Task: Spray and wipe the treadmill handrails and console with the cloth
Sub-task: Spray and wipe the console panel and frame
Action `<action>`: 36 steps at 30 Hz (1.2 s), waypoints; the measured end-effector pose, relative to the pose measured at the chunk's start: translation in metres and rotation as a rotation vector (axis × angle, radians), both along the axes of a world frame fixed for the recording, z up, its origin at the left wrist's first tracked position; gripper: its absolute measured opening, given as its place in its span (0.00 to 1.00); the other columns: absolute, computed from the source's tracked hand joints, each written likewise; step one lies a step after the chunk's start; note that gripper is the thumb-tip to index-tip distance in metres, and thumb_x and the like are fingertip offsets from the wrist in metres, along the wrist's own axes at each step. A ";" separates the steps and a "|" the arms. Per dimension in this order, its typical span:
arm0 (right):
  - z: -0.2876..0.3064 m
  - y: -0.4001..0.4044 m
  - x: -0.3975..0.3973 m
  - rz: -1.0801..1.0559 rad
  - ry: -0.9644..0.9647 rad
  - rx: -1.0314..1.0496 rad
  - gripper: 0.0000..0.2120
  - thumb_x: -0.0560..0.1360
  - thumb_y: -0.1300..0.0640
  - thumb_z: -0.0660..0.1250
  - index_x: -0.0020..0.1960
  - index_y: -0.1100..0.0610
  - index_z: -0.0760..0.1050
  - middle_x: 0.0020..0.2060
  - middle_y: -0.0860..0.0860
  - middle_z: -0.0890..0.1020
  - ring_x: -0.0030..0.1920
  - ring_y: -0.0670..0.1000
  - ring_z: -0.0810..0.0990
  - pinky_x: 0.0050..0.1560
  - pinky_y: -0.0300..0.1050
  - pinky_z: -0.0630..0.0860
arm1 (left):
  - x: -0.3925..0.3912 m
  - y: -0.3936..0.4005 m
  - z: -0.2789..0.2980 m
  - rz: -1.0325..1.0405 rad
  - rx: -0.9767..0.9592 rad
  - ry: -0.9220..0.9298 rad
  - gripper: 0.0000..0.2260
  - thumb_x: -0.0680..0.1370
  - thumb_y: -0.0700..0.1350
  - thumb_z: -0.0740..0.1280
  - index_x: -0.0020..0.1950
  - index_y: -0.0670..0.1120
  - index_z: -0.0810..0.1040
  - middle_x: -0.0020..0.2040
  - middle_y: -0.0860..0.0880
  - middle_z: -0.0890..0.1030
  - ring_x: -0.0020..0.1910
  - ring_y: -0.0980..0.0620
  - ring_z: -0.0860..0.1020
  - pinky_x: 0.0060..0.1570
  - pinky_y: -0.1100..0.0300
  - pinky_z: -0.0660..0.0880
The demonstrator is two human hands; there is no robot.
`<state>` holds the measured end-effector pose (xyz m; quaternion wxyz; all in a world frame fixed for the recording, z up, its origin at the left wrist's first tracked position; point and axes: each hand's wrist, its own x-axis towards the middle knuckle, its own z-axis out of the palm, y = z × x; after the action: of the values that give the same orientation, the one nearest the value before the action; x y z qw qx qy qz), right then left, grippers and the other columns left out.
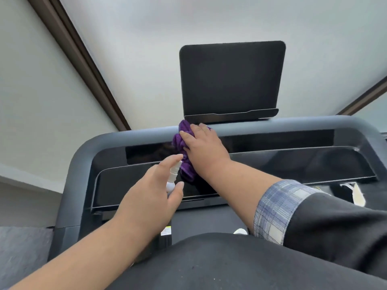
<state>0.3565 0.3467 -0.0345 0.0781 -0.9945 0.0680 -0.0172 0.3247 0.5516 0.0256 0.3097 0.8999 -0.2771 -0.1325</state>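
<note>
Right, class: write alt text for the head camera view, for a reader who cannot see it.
A person's right hand presses a purple cloth against the grey front rail of a treadmill console, while the left hand grips a small white spray bottle, forefinger on its nozzle. A dark blank screen stands above the rail.

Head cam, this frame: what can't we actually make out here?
- Spray bottle: body hidden inside the left hand; only the white nozzle shows.
- Purple cloth: mostly covered by the right hand.
- Treadmill console: right end runs out of frame; the part under the cloth and hand is hidden.
- Tablet holder: plain dark panel, no detail readable.
- Label below the console: too small to read.
</note>
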 end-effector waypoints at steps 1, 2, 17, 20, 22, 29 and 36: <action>0.000 -0.008 -0.006 -0.016 -0.003 0.005 0.22 0.84 0.51 0.54 0.78 0.51 0.62 0.77 0.58 0.62 0.77 0.62 0.55 0.76 0.58 0.53 | 0.002 -0.010 -0.002 0.000 -0.007 0.000 0.28 0.78 0.52 0.66 0.71 0.72 0.57 0.51 0.67 0.69 0.46 0.66 0.74 0.44 0.62 0.69; -0.001 -0.016 -0.011 -0.030 -0.010 0.012 0.22 0.84 0.51 0.54 0.78 0.51 0.62 0.77 0.58 0.62 0.77 0.62 0.55 0.76 0.58 0.52 | 0.003 -0.020 -0.003 -0.002 -0.009 0.004 0.28 0.78 0.52 0.66 0.71 0.72 0.57 0.52 0.66 0.68 0.45 0.65 0.74 0.45 0.62 0.69; 0.003 -0.158 -0.082 -0.115 0.003 0.010 0.22 0.83 0.52 0.58 0.77 0.51 0.64 0.75 0.57 0.66 0.76 0.62 0.59 0.76 0.59 0.55 | -0.034 -0.145 -0.010 -0.085 0.065 0.069 0.28 0.79 0.54 0.65 0.71 0.74 0.55 0.59 0.64 0.71 0.51 0.60 0.75 0.48 0.59 0.71; 0.004 -0.183 -0.095 -0.125 0.021 0.018 0.23 0.83 0.51 0.57 0.77 0.50 0.63 0.76 0.57 0.63 0.77 0.61 0.58 0.77 0.58 0.53 | -0.042 -0.167 -0.008 -0.092 0.064 0.066 0.28 0.79 0.54 0.65 0.72 0.73 0.55 0.59 0.64 0.72 0.52 0.61 0.75 0.48 0.59 0.71; 0.004 -0.199 -0.102 -0.128 0.028 0.022 0.23 0.84 0.51 0.55 0.78 0.49 0.61 0.77 0.57 0.62 0.78 0.60 0.56 0.77 0.58 0.51 | -0.048 -0.181 -0.006 -0.104 0.069 0.063 0.28 0.79 0.54 0.64 0.72 0.73 0.54 0.59 0.64 0.71 0.51 0.62 0.75 0.48 0.60 0.71; 0.006 -0.257 -0.130 -0.163 0.036 0.045 0.23 0.84 0.50 0.54 0.78 0.48 0.61 0.78 0.56 0.62 0.78 0.60 0.55 0.77 0.57 0.50 | -0.067 -0.229 -0.005 -0.119 0.103 0.050 0.28 0.78 0.55 0.64 0.71 0.73 0.54 0.58 0.63 0.72 0.50 0.67 0.74 0.45 0.62 0.70; 0.009 -0.315 -0.164 -0.276 0.023 0.081 0.23 0.84 0.48 0.54 0.78 0.47 0.61 0.78 0.54 0.61 0.78 0.57 0.55 0.78 0.55 0.48 | -0.083 -0.265 -0.002 -0.112 0.120 0.038 0.28 0.79 0.54 0.64 0.71 0.73 0.53 0.56 0.62 0.72 0.46 0.65 0.75 0.43 0.60 0.70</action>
<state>0.1922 0.0320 -0.0254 0.1141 -0.9718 0.2058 -0.0136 0.2416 0.2870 0.0231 0.2523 0.8973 -0.3124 -0.1830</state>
